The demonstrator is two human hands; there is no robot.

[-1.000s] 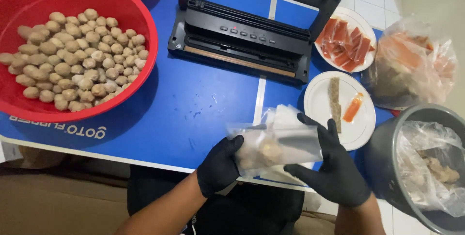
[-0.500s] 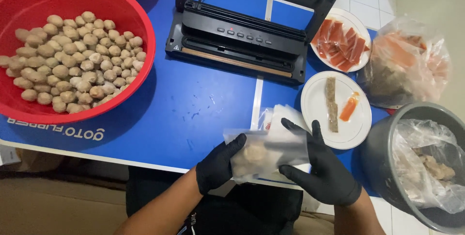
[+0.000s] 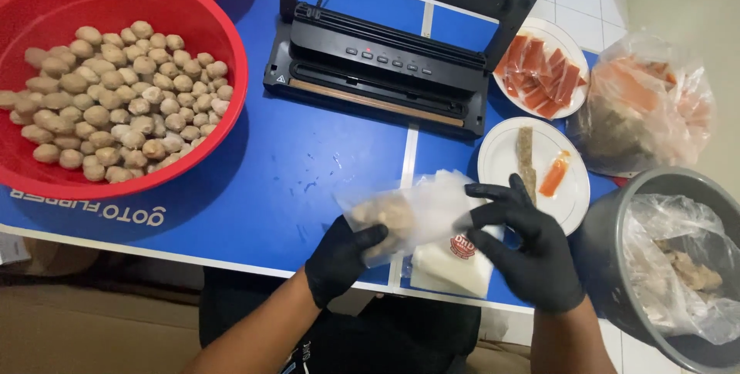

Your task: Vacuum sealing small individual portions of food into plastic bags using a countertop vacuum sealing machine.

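Currently, head view: left hand (image 3: 339,260) and right hand (image 3: 532,254), black-gloved, each grip pinching one end of clear pouch (image 3: 405,216) of meatballs, held above blue tabletop (image 3: 308,166) over stack of empty pouches (image 3: 451,262). Vacuum sealer (image 3: 385,73) open behind. Risk: pouch tilts, contents spill from unsealed mouth.

Left hand (image 3: 339,262), right hand (image 3: 528,254) grip clear filled pouch (image 3: 405,216) over blue table (image 3: 231,181); red basin (image 3: 116,96) left.
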